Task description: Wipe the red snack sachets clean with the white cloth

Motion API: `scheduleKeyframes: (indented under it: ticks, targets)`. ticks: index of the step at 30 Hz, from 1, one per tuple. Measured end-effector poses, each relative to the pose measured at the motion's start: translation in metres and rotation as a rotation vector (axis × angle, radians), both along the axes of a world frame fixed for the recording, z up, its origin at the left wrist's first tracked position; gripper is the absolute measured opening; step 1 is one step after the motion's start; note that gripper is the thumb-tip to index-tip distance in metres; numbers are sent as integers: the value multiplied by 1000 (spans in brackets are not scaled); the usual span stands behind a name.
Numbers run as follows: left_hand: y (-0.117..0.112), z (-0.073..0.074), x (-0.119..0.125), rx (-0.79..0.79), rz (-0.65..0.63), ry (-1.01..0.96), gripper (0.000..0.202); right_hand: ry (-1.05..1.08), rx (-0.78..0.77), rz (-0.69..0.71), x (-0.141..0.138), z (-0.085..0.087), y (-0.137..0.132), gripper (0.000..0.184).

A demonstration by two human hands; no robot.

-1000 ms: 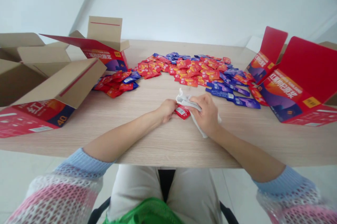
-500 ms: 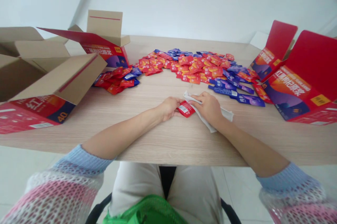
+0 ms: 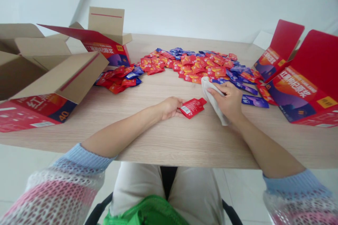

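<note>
From the left, an open cardboard carton (image 3: 31, 66) and a red printed box (image 3: 105, 50) stand on the wooden table (image 3: 158, 140). The left hand (image 3: 170, 108) lies loosely curled, its fingertips (image 3: 181, 114) at the end of a red sachet (image 3: 192, 108); whether it pinches, I cannot tell. The sachet lies flat between the hands, nearer the left. The right hand (image 3: 226, 101) closes on a crumpled white cloth (image 3: 214, 102). Farther off spreads a heap of red and blue sachets (image 3: 200, 66), with another red box (image 3: 298, 93) at far right.
</note>
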State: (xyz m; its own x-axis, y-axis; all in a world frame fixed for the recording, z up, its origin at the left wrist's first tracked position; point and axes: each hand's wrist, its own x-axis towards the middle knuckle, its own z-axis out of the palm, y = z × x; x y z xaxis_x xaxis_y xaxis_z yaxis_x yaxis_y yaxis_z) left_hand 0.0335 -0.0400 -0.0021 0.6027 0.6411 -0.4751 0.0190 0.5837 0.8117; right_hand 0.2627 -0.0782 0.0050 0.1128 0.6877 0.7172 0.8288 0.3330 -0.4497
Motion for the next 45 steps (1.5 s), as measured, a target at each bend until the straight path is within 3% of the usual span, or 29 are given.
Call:
scheduleKeyframes:
  ticks: [5, 7, 10, 13, 19, 24, 32, 35, 40, 45]
  targets:
    - [0, 0, 1, -5, -15, -20, 30, -7, -8, 142, -21, 1, -15, 32]
    - [-1, -1, 1, 24, -13, -26, 30, -53, -125, 303, -34, -6, -19, 30]
    - [0, -4, -1, 65, -24, -47, 31, -202, -372, 678, -50, -14, -22, 31]
    - [3, -6, -2, 52, -54, -81, 30, -275, -496, 787, -53, -15, -21, 34]
    - [5, -9, 2, 30, -12, -101, 28, -116, -538, 727, -36, -11, -12, 35]
    - [2, -10, 3, 37, 5, -59, 34, -53, -573, 640, -16, -21, 4, 36]
    - [1, -10, 2, 27, -2, -56, 34, -268, -524, 85, 20, -31, 27, 41]
    - [1, -9, 2, 15, -3, -65, 34, -358, -469, -38, 26, -30, 29, 40]
    - [1, -8, 0, 18, 9, -81, 34, -313, -236, -115, 18, -21, 16, 41]
    - [5, -9, -3, 2, -34, -103, 32, -187, -45, -8, -11, -5, -12, 40]
